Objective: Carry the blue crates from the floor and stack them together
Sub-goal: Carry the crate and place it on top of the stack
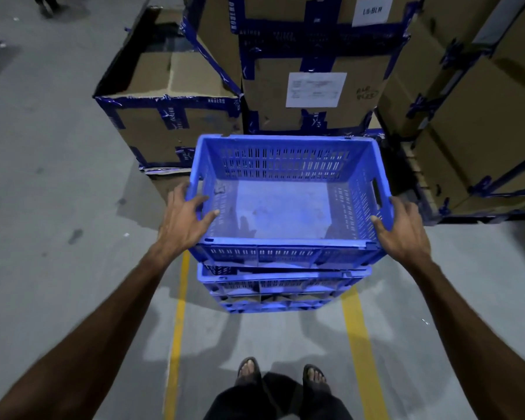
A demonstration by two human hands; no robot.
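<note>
Cardboard boxes at twelve o'clock back a grey floor where left hand and right hand clasp opposite rims of the top crate, apparently squaring it onto the crate stack below.

An empty blue slotted plastic crate is seen upright with its open top up, set on top of a stack of matching blue plastic crates standing on the grey floor, slightly askew to them.
</note>
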